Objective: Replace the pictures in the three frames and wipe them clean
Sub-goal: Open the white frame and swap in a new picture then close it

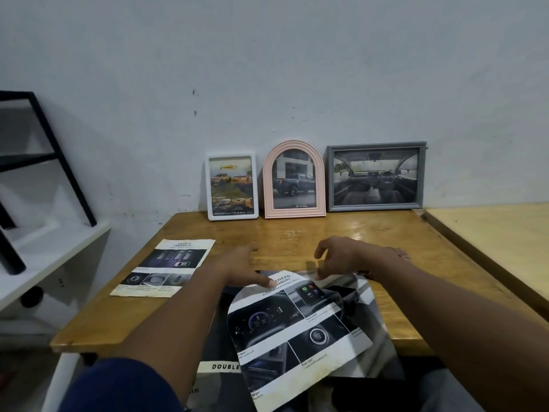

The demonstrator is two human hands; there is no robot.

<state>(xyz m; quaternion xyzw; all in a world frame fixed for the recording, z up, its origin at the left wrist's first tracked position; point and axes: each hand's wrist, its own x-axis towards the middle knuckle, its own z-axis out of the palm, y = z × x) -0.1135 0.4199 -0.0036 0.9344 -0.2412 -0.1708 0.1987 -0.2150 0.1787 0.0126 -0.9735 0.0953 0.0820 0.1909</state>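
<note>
While stretched forward over the wooden table (401, 233), left hand (246, 269) low and nearly flat, fingers straight, one fingertip touching the top of a curled brochure page (297, 328); nothing gripped. Right hand (341, 257) poised just above the far edge of the same page, fingers curled downward; pinch or mere contact with the paper not discernible through blur. Dark blue sleeve (118, 388) on the left arm, nearest the camera.

Brochure page askew across the near table edge, lower part overhanging toward the body, on top of a darker sheet (219, 367) marked "DOUBLE". Second leaflet (163, 267), headed "SAFETY", flat on the table to the left, just beside the left forearm.

Three frames upright at the far edge against the wall (267, 69), close side by side: white frame (231, 188) left, pink arched frame (294, 181) centre, grey frame (375, 176) right, each with a car picture.

Strip of bare wood between hands and frames. Lighter table (490, 233) alongside on the right; white shelf (44, 248) with black metal legs beyond the left edge.
</note>
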